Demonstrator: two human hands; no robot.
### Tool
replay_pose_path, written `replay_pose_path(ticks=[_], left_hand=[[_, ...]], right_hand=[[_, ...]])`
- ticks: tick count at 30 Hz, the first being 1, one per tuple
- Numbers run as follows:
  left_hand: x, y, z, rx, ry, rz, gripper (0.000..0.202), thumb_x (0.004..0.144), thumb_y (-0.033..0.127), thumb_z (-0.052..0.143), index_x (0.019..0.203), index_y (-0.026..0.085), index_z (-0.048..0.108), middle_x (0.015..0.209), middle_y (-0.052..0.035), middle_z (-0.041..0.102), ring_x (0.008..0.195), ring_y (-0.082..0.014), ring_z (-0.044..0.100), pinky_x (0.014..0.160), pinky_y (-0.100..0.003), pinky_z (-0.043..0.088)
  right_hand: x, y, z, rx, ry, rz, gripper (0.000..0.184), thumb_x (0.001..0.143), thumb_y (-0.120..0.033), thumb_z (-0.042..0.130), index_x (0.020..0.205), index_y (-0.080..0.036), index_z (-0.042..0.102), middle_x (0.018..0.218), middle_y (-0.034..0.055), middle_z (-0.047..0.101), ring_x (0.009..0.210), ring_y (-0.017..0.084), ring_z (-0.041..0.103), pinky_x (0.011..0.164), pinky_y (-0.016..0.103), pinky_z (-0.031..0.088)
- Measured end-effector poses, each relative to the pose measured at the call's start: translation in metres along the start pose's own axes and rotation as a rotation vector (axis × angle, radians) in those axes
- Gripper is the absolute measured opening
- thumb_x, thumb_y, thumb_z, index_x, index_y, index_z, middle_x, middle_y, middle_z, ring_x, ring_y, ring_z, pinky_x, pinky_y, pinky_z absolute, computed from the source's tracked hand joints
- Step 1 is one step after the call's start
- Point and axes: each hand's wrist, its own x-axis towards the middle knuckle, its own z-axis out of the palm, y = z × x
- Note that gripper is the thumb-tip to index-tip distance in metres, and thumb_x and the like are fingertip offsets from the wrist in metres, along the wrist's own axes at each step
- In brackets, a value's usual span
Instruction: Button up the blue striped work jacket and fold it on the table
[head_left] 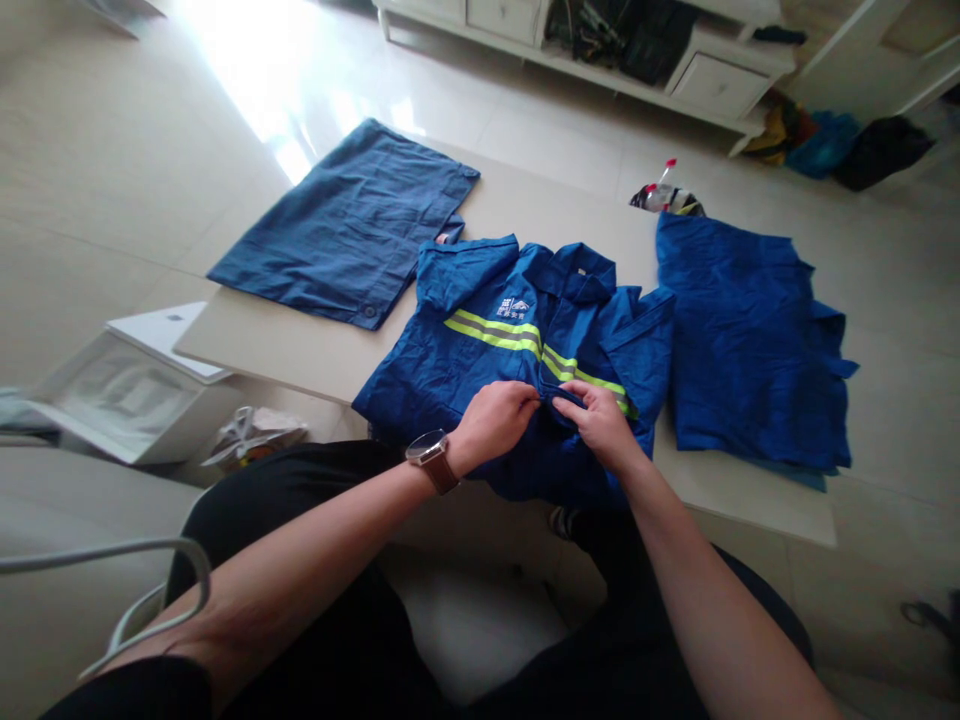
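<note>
A blue work jacket with yellow-and-grey reflective stripes and a white chest logo lies front up on the low table, collar away from me. Its lower part hangs over the near table edge. At the front opening, just below the stripe, my left hand is closed on the jacket's edge. Close beside it, my right hand pinches the other side of the opening between thumb and fingers. The fingertips hide the exact spot they grip. A watch with a brown strap is on my left wrist.
Folded grey-blue clothing lies at the table's left, and folded blue clothing at its right. The pale table stands before my knees. A white box sits at left; a white cabinet stands beyond. Bottles show behind the table.
</note>
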Motion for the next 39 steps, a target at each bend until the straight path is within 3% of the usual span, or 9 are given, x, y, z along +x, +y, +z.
replay_pose_path(ticks=[5,11,19,39], left_hand=[[-0.003,-0.002,0.002,0.057,0.019,0.068,0.024,0.099,0.026,0.054,0.099,0.022,0.077,0.104,-0.0062,0.079,0.093,-0.0208,0.072,0.083,-0.029,0.050],[-0.004,-0.002,0.002,0.095,-0.031,0.143,0.025,0.099,0.024,0.052,0.088,0.020,0.074,0.094,-0.0069,0.078,0.086,-0.0194,0.071,0.078,-0.028,0.047],[-0.003,-0.001,0.001,0.078,-0.060,0.158,0.023,0.096,0.022,0.055,0.082,0.019,0.072,0.084,-0.0055,0.075,0.078,-0.0181,0.067,0.070,-0.028,0.041],[-0.001,-0.012,0.004,0.063,-0.064,0.245,0.023,0.098,0.024,0.056,0.083,0.019,0.073,0.085,-0.0049,0.075,0.080,-0.0178,0.067,0.073,-0.028,0.042]], right_hand=[[0.002,-0.001,-0.002,-0.005,-0.030,0.013,0.023,0.070,-0.041,0.075,0.077,-0.019,0.074,0.075,0.0013,0.070,0.070,0.017,0.060,0.068,0.029,0.046],[0.002,-0.001,0.001,-0.096,-0.003,-0.028,0.023,0.072,-0.041,0.073,0.077,-0.019,0.072,0.073,0.0008,0.069,0.069,0.017,0.059,0.067,0.029,0.045],[-0.002,0.004,0.002,-0.258,0.124,-0.074,0.022,0.073,-0.040,0.072,0.069,-0.020,0.062,0.061,-0.0023,0.059,0.058,0.014,0.050,0.058,0.027,0.038],[-0.006,-0.004,0.001,-0.448,0.186,-0.152,0.018,0.074,-0.035,0.070,0.066,-0.021,0.061,0.061,-0.0009,0.062,0.057,0.015,0.051,0.057,0.028,0.036]])
